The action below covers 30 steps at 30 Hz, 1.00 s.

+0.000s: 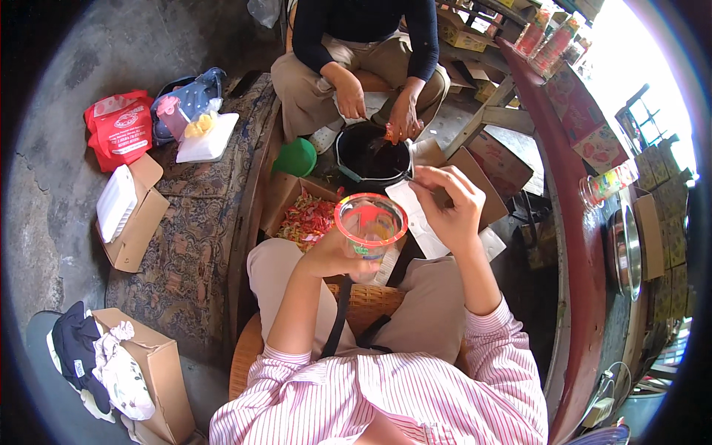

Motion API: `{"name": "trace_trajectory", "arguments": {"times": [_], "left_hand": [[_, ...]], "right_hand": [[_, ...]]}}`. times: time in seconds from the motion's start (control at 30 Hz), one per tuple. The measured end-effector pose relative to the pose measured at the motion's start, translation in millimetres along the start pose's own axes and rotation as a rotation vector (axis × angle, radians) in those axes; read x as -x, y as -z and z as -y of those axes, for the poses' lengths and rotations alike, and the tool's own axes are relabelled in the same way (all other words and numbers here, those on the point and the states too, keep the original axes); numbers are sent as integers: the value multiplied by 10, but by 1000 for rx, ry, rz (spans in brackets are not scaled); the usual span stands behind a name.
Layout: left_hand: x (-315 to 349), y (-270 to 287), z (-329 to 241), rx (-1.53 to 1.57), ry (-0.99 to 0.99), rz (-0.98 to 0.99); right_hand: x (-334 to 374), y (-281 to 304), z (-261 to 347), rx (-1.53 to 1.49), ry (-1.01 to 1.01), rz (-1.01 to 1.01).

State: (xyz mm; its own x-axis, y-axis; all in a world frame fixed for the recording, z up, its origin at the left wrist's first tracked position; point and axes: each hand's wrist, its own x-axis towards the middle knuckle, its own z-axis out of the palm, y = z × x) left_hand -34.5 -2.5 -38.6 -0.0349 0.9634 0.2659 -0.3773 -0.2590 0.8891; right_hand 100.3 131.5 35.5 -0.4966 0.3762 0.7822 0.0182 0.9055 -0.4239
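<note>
Above lap, left hand wraps red-rimmed plastic cup; squeeze lightly. Right hand curled; any hold, I can't tell.

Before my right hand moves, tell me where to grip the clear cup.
Ideally, grip the clear cup by its right wall, below the red rim, coming from the right: your left hand covers the left side, leaving the right exposed.
</note>
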Motion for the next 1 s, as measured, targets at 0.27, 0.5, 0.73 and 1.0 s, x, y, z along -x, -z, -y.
{"name": "trace_trajectory", "arguments": {"times": [0.27, 0.5, 0.73, 1.0], "left_hand": [[-9, -18, -136, -213, -104, -225], [23, 628, -107, -338, -153, -533], [-80, 1094, 309, -387, -139, -820], [-174, 1526, 682, -522, -50, -969]], "right_hand": [[338, -37, 46, -168, -335, -152], [909, -377, -543, -489, -737, -50], [1559, -898, -1046, -410, -966, 206], [2144, -1518, -1364, -296, -1021, 395]]}}
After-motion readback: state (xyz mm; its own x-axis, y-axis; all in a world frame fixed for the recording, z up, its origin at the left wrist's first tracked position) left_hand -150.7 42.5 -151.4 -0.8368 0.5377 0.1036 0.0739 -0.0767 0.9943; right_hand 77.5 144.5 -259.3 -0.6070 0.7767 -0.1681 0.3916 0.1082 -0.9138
